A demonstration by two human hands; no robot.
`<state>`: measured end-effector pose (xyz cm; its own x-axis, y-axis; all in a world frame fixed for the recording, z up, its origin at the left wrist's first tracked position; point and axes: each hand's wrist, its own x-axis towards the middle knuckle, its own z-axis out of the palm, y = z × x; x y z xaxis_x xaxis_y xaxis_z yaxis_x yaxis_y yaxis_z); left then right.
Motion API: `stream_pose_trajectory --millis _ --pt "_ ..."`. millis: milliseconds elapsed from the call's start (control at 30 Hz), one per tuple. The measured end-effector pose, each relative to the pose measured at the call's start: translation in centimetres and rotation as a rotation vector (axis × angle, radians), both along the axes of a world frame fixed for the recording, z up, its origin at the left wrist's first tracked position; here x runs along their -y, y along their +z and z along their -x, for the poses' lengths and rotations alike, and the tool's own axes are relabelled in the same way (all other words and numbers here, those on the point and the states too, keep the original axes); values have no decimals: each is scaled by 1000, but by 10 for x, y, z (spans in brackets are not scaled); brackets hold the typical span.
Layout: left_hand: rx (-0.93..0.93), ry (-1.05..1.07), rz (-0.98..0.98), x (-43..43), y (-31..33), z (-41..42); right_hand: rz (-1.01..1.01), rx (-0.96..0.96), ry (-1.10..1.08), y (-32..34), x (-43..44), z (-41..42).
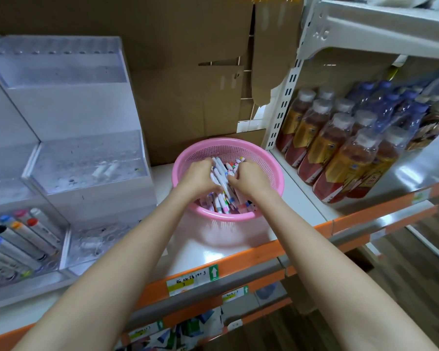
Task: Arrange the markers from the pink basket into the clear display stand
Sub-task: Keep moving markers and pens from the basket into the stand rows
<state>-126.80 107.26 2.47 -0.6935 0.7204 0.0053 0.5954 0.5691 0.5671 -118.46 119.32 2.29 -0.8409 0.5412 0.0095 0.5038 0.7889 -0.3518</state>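
My left hand [197, 174] is down in the pink basket [228, 144], fingers curled over a bunch of white-bodied markers [222, 182]. My right hand [249, 177] meets it from the other side, fingers curled on the same bunch. Both are gripping, knuckles up. I read this as squaring a handful together before a lift, which would move more per trip than picking singles. The other markers lie loose and crossed in the basket bottom, cap colours mixed.

The basket sits centre frame on the white shelf [208, 252], just right of the clear display stand [86, 158]; I can't tell if they touch. Being that close probably keeps the carry short. The stand fills the left of the frame in stepped tiers. The upper tiers look mostly bare; the lower-left compartment holds grey markers [20, 236] leaning caps up.

Shrink-wrapped bottles [340, 148] are at right, cardboard [188, 72] behind. Nothing is lifted clear of the basket yet; early stage, I judge.
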Motion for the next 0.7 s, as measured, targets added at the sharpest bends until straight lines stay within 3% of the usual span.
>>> stream_pose_trajectory --millis 133,300,567,700 --pt "86 68 -172 1 0 4 26 -27 -20 1 -1 -1" --pt "249 132 -280 5 1 11 -122 -12 39 -2 3 -3" --pt "254 168 -333 2 3 7 16 -17 9 3 2 -6" --pt "250 202 -473 6 7 1 53 -152 37 5 3 -7"
